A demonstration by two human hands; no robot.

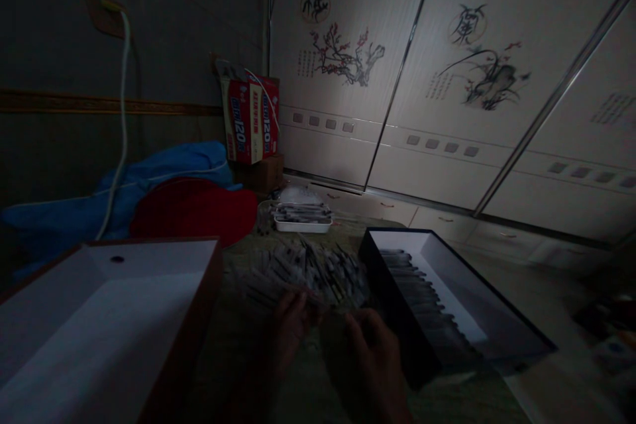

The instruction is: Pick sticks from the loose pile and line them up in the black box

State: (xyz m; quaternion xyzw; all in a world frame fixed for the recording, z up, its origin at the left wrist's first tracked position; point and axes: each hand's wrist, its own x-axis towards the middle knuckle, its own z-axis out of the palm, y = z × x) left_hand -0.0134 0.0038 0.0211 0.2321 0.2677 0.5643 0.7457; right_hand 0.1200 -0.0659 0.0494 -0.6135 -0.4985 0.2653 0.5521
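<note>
A loose pile of slim, clear pen-like sticks with dark parts (pixel 318 268) lies on the table in front of me. At the pile's near edge, my left hand (pixel 292 328) has its fingers curled together, and what they hold is too dim to name. My right hand (pixel 372 344) is beside it, thumb and forefinger pinched close; anything between them is too dark to make out. To the right, a dark-sided box (pixel 474 301) with a pale inside holds a row of similar sticks (pixel 422 298) laid side by side.
An open box with reddish-brown sides (pixel 211 278) and a white inside stands at the left. Behind the pile is a white tray (pixel 303 227) of similar sticks. Blue cloth (pixel 169 169), a red rounded item (pixel 193 209) and a red printed carton (pixel 251 119) sit farther back.
</note>
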